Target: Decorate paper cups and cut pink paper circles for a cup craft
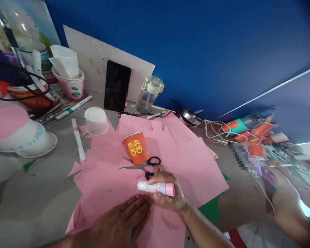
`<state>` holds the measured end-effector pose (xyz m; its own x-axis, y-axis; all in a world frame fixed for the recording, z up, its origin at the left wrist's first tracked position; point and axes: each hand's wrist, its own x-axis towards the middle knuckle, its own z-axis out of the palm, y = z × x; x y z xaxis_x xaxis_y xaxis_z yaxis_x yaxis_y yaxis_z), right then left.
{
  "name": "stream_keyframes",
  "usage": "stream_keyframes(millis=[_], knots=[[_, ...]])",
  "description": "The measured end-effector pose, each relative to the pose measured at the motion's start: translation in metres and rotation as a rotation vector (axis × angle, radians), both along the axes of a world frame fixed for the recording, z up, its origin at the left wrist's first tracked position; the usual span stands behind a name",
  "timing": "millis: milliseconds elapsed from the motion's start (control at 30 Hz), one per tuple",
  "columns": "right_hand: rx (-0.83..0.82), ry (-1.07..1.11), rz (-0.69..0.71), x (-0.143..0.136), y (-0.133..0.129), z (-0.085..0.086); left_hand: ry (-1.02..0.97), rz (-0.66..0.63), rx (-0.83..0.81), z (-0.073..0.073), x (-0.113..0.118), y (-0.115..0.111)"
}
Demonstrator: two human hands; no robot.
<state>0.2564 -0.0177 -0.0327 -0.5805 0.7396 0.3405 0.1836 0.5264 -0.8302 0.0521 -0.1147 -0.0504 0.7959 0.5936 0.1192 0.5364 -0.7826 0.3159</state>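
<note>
My left hand (126, 218) lies flat on the pink paper (105, 186), its fingers stretched out. In my right hand (169, 193) is a white glue tube (151, 187) with a pink end, held sideways just beyond my left fingertips. Open scissors (142, 167) with black handles rest on the paper beside my right fingers. Behind them stands a slightly tilted red paper cup (136, 147) with yellow characters. A short white cup (96, 120) sits further left, near a white marker (78, 139).
A black phone (117, 86) leans on a white board (88, 58) by a clear bottle (150, 93). Stacked cups (69, 79) and a white-and-pink cap (23, 134) occupy the left. White cables (214, 132), red cups and another person's arm (289, 203) are at the right.
</note>
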Motion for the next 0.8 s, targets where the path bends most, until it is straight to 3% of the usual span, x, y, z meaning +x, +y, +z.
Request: stream_keyframes(millis=[233, 400, 533, 633, 800], knots=[[0.16, -0.109, -0.045, -0.005, -0.001, -0.012, 0.008, 0.027, -0.012, -0.006, 0.0, -0.005], [-0.089, 0.033, -0.166, 0.001, -0.002, -0.006, 0.032, 0.018, -0.035, -0.006, 0.001, -0.004], [-0.21, 0.04, -0.162, 0.006, -0.001, 0.006, 0.056, 0.013, -0.025, -0.003, 0.003, -0.002], [-0.171, 0.006, -0.094, 0.005, -0.001, 0.007, 0.045, 0.002, -0.02, -0.001, 0.002, -0.001], [0.06, -0.103, 0.003, 0.0, -0.001, -0.006, 0.016, -0.002, -0.016, -0.007, 0.001, -0.002]])
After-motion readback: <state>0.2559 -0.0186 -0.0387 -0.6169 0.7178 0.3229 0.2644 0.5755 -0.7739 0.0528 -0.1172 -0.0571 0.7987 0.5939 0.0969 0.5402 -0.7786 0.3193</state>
